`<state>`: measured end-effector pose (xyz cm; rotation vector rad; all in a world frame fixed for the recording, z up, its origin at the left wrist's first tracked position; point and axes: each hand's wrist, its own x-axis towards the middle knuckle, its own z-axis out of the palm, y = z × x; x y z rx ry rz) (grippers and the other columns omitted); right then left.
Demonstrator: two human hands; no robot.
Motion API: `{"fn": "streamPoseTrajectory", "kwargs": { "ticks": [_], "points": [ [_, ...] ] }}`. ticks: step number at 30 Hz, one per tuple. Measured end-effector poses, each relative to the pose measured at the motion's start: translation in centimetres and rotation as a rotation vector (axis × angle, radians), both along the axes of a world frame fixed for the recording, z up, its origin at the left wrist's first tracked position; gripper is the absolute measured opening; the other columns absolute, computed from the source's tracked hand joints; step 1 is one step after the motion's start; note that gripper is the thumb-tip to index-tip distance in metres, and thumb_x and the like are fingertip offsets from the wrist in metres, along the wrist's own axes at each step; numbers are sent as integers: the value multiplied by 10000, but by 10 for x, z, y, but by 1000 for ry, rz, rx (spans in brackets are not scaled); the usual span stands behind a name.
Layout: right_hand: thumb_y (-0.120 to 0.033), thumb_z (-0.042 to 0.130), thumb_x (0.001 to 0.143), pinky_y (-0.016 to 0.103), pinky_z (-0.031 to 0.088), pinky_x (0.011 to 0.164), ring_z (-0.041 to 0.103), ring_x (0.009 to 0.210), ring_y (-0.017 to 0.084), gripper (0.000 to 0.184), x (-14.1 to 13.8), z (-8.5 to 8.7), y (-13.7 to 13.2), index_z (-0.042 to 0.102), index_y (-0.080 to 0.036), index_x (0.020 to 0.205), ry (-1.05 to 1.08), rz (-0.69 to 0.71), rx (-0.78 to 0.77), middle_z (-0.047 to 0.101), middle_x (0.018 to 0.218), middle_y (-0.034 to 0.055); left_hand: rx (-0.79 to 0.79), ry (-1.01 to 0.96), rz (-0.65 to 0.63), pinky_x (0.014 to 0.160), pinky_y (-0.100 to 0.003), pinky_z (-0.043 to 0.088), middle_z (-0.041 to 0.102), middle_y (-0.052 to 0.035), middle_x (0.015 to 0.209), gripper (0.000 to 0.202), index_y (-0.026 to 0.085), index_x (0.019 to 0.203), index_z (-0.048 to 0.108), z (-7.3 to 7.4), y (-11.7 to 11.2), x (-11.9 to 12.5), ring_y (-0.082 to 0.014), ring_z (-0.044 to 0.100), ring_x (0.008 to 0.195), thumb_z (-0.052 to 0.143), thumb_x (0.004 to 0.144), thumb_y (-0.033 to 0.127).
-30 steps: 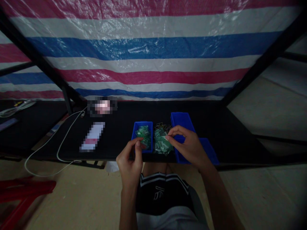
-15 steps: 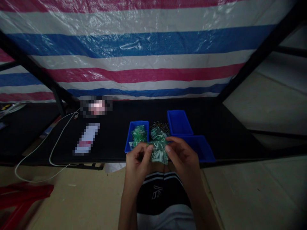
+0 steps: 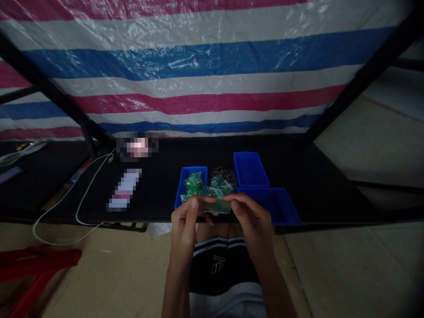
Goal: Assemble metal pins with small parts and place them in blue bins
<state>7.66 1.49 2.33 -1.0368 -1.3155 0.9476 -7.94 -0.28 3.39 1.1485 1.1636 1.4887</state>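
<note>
Between my two hands a small clear-green plastic bag (image 3: 216,206) is stretched out, seen nearly edge-on above my lap. My left hand (image 3: 186,221) pinches its left end between thumb and fingers. The right end is pinched by my right hand (image 3: 253,216). Just beyond lie more green plastic bags (image 3: 220,185) on the table, beside a pile of loose screws or nails (image 3: 225,173), too small to tell which. To the left, a blue bin (image 3: 178,196) holds several green bags. What is inside the held bag cannot be made out.
An upright-lying blue tray (image 3: 251,170) and a second blue tray (image 3: 281,205) are on the right of the black table (image 3: 324,176). A white cable (image 3: 79,207) hangs over the left edge. A red stool (image 3: 36,265) stands at lower left; striped sheeting (image 3: 198,62) hangs behind.
The bag has been tilted from hanging flat toward me to nearly edge-on, and its lower part no longer shows. Both hands keep their pinch. The view has shifted slightly.
</note>
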Motion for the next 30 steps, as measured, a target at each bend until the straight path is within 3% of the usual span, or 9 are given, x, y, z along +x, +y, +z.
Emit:
{"fn": "streamPoseTrajectory", "kwargs": {
  "ticks": [3,8,12,14,18,21,24,27,30],
  "points": [
    [-327,619,1014,291,550,811,712,891,190,238,-2,0,0,798,-238,885,32,-23,33,769,923,35,44,20,7,578,-244,576,794,-98,831,367,143,860,808,0,2,1,-148,700,636,637,1015,428],
    [-267,750,933,287,564,805,714,868,174,37,-10,-9,2,761,-243,958,84,-79,3,750,918,14,60,67,9,570,-207,593,800,-74,868,143,160,927,812,-3,4,1,-138,729,666,747,947,286],
    [-249,774,900,293,601,805,729,835,161,380,-12,-13,4,703,-291,1270,159,-83,-45,752,938,-6,63,98,-20,622,-202,598,775,-58,831,142,163,926,796,-6,4,3,-132,730,699,732,961,284],
    [-254,761,910,303,609,828,733,856,164,418,-12,-12,4,696,-302,1320,161,-51,-61,755,958,-1,36,32,-9,627,-209,598,765,-40,820,142,174,1011,750,-7,5,4,-132,729,686,743,953,303],
    [-269,739,935,321,602,879,731,917,174,387,-11,-11,2,709,-322,1317,160,-1,-61,755,1011,12,-32,-126,14,550,-212,562,729,22,726,440,222,1280,580,-9,8,4,-129,682,574,788,915,350],
    [-280,731,943,322,593,899,719,924,172,371,-11,-12,1,712,-324,1311,156,11,-52,744,1012,13,-86,-44,-73,506,-186,484,674,16,621,245,175,1023,674,-9,8,1,-101,600,510,728,961,406],
    [-322,739,942,310,591,870,713,888,170,377,-12,-12,2,707,-311,1318,177,17,-89,739,974,9,-78,59,-103,530,-187,455,638,-5,593,391,156,723,656,-7,7,-1,-86,566,524,659,1007,423],
    [-406,735,946,283,582,782,708,831,171,305,-15,-12,3,733,-269,1218,240,48,-163,753,927,17,-39,73,-65,538,-191,449,624,5,598,389,164,726,667,-4,6,1,-89,567,533,648,1015,424],
    [-491,676,973,255,539,663,655,708,157,284,-18,-10,2,725,-217,914,254,90,-200,702,769,10,-21,84,-76,539,-196,441,615,9,604,388,171,721,658,-4,7,2,-96,562,547,659,1006,433]
  ]
}}
